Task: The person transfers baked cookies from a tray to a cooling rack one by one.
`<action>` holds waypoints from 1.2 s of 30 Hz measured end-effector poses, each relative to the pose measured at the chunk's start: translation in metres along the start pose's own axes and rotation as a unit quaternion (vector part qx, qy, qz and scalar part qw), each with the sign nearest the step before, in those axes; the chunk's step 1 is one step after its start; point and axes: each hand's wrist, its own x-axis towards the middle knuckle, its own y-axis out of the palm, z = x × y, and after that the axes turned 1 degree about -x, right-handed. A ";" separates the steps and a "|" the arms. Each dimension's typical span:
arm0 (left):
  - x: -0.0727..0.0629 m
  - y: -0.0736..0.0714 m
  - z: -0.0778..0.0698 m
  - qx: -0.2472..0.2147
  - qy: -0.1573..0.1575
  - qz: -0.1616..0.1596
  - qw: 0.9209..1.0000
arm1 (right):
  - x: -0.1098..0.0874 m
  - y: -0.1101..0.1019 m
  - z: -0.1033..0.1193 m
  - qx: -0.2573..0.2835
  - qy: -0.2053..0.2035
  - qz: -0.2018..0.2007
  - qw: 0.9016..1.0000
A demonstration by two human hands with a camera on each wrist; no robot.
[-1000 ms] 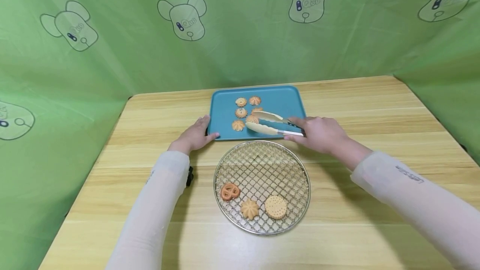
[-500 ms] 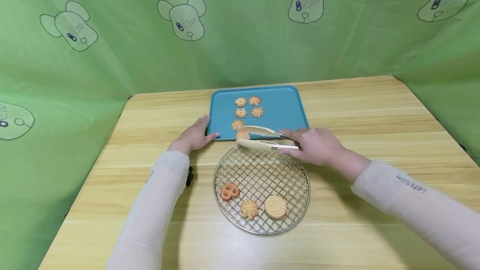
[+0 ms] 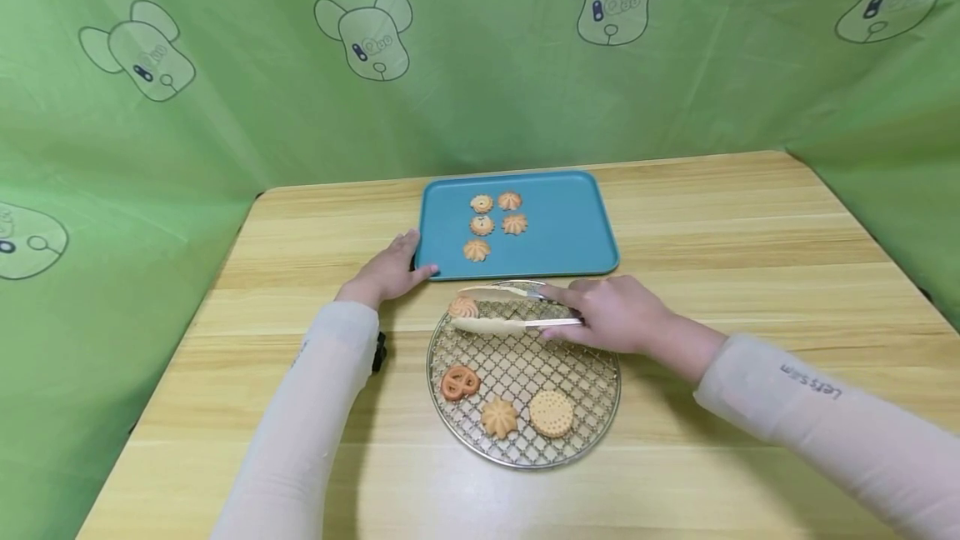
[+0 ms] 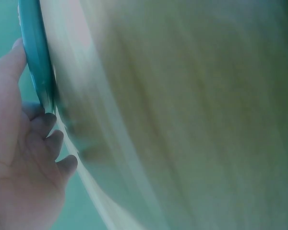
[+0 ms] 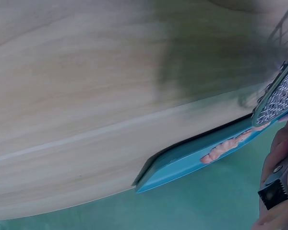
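Note:
My right hand (image 3: 618, 313) grips a pair of tongs (image 3: 517, 325) with pale tips and metal arms. Between the tips is a round swirled cookie (image 3: 463, 307), over the far left part of the round wire rack (image 3: 525, 357). My left hand (image 3: 386, 273) holds the near left corner of the blue tray (image 3: 562, 232), thumb at the rim. In the left wrist view, the fingers (image 4: 54, 142) bend at the tray's edge. Several small cookies (image 3: 482, 225) lie on the tray's left half.
On the rack's near part lie a pretzel-shaped cookie (image 3: 460, 383), a flower-shaped cookie (image 3: 499, 418) and a round dotted cookie (image 3: 552, 414). Rack and tray stand on a wooden table (image 3: 720, 257), the tray behind the rack. A green curtain (image 3: 487, 107) surrounds the table.
My right hand has carried the swirled cookie in the tongs from the tray, leftward and nearer, to over the rack. My left hand has stayed at the tray's corner.

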 end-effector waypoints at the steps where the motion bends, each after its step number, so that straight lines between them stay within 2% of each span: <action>1: 0.000 0.000 0.000 0.000 0.000 0.000 1.000 | 0.000 0.000 0.001 0.000 -0.007 0.000 1.000; 7: 0.000 -0.001 0.000 0.000 0.001 0.000 1.000 | 0.000 0.003 0.005 0.004 -0.037 -0.002 0.999; 15: -0.001 -0.001 -0.001 0.000 0.002 -0.001 1.000 | 0.000 0.003 0.011 0.003 -0.045 0.006 0.999; 27: 0.000 0.000 -0.001 0.000 -0.001 -0.001 1.000 | -0.001 0.004 0.013 -0.008 -0.065 -0.007 0.998; 36: 0.000 -0.001 0.000 0.003 0.003 0.003 1.000 | -0.001 0.004 0.013 -0.005 -0.059 0.007 0.998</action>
